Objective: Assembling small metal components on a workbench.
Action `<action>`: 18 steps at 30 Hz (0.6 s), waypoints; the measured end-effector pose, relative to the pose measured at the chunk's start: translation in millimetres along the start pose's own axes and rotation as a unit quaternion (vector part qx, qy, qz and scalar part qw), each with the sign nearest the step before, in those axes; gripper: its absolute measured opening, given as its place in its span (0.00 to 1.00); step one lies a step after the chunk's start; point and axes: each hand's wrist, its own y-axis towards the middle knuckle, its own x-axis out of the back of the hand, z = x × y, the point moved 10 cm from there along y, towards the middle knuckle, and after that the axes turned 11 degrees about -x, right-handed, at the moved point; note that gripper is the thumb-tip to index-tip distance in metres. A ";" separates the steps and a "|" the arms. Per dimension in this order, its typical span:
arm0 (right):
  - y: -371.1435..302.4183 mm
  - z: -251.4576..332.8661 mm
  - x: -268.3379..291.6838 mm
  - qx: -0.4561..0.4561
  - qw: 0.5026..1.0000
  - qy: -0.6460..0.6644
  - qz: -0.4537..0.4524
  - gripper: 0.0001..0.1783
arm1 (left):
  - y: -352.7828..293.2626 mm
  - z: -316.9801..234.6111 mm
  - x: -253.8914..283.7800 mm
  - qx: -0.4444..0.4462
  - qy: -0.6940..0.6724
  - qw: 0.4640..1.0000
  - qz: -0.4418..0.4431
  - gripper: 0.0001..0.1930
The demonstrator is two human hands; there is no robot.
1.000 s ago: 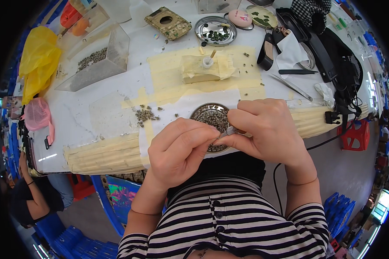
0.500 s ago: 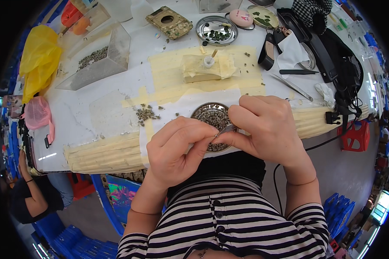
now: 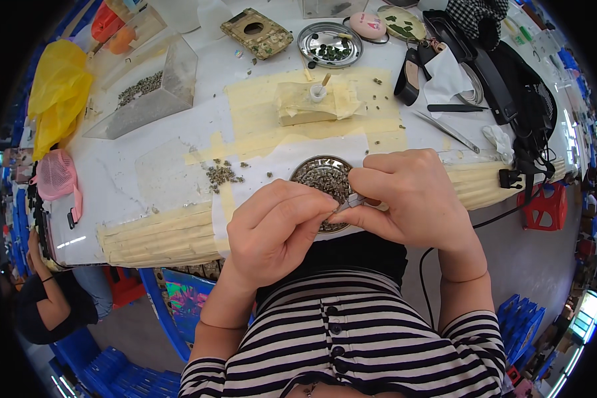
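My left hand (image 3: 272,229) is closed in a pinch just over the near part of a round metal dish (image 3: 322,157). What its fingertips hold is too small to make out. My right hand (image 3: 411,199) grips a slim grey metal tool (image 3: 353,199) between thumb and fingers, its tip meeting the left fingertips. Most of that tool is hidden by the fingers. Many small brownish-grey metal parts (image 3: 325,178) fill the dish. More small parts (image 3: 222,174) lie loose on the paper, left of the dish.
A taped block (image 3: 298,113) with a small white cup (image 3: 318,94) stands beyond the dish. Tweezers (image 3: 448,132) lie to the right, near a black strap (image 3: 491,86). At the left are a clear tray (image 3: 179,73) and a yellow bag (image 3: 60,93). A person's arm (image 3: 50,292) shows far left.
The two hands stay together over the dish. The right hand and its tool have tilted slightly, and the left fingertips have moved a little right. The table view has shifted slightly.
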 end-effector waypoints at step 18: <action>0.6 8.7 10.5 0.022 0.993 -0.083 -0.082 0.28 | -1.5 13.7 -1.2 0.083 -0.047 0.995 0.019 0.06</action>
